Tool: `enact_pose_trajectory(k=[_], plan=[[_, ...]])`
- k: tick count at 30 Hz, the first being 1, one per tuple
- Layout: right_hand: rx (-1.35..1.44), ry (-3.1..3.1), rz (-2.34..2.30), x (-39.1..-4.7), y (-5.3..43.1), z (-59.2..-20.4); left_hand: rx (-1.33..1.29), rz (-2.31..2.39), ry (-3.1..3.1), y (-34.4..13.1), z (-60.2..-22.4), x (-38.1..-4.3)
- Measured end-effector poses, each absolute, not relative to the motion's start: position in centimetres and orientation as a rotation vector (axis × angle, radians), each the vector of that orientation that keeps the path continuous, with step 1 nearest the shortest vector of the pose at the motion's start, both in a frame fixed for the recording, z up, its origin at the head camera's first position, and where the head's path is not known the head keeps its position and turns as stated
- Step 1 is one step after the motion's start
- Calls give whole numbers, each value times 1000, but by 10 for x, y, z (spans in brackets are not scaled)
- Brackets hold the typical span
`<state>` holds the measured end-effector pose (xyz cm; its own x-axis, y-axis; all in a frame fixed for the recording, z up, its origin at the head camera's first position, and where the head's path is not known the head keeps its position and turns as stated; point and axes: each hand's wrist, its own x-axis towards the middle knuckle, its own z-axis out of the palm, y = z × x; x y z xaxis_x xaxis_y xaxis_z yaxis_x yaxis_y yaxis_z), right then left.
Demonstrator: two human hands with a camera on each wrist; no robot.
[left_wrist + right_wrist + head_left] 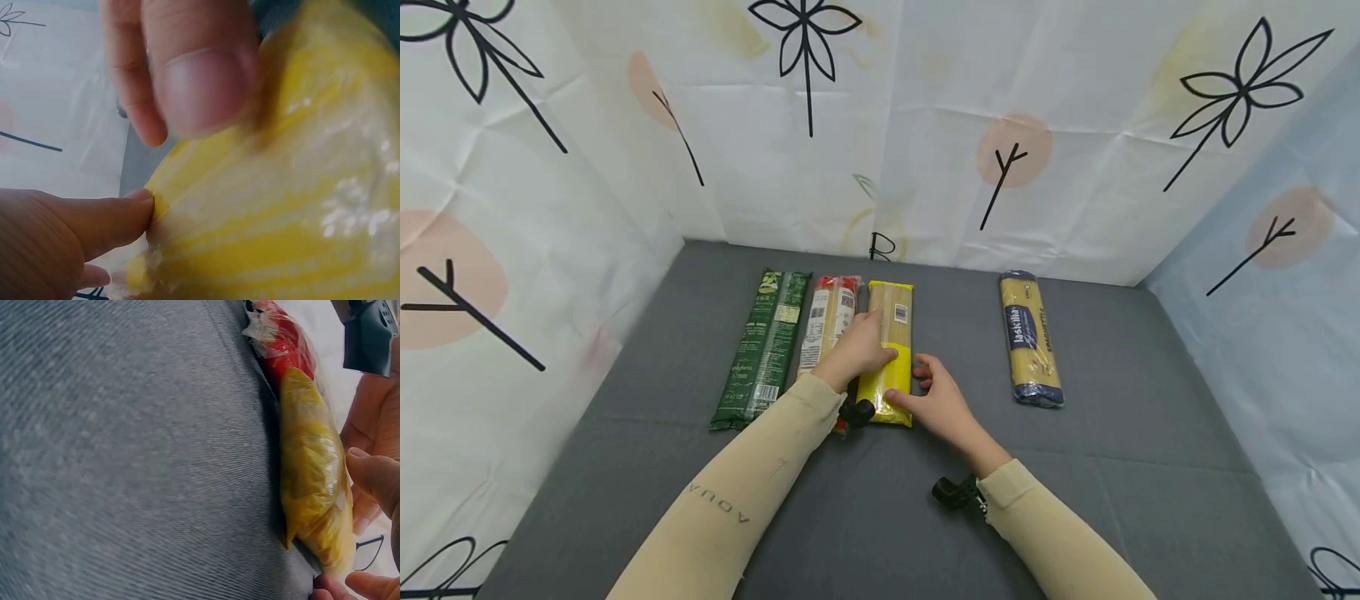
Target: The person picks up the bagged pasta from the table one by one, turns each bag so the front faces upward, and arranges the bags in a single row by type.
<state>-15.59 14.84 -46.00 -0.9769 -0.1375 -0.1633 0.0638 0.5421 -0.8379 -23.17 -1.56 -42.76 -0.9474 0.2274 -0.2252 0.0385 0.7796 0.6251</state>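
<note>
A yellow-ended pack of spaghetti [897,367] lies lengthwise on the grey cloth, clear film showing pale strands in its upper half. Over its left side reaches my left hand [859,343], with index finger and thumb extended on the wrapper. Its other fingers are hidden in the head view. At the lower right edge, my right hand [946,410] holds the pack, thumb on top and fingers bent against the side. The left wrist view shows the shiny yellow wrapper [262,212] close up. In the right wrist view the yellow pack [312,462] lies beside a red-ended pack [284,347].
Left of the yellow pack lie the red-and-clear spaghetti pack [829,321], partly behind my left arm, and a green spaghetti pack [763,350]. Farther right is a blue-labelled spaghetti pack [1032,337]. Patterned white curtains [925,150] enclose the grey table [1112,500].
</note>
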Motion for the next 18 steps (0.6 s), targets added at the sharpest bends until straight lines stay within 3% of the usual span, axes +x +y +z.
enact_pose_trajectory(k=[18], plan=[[-61,2513,-1363,-164,149,-456,155,988,2648,-13,-430,-234]])
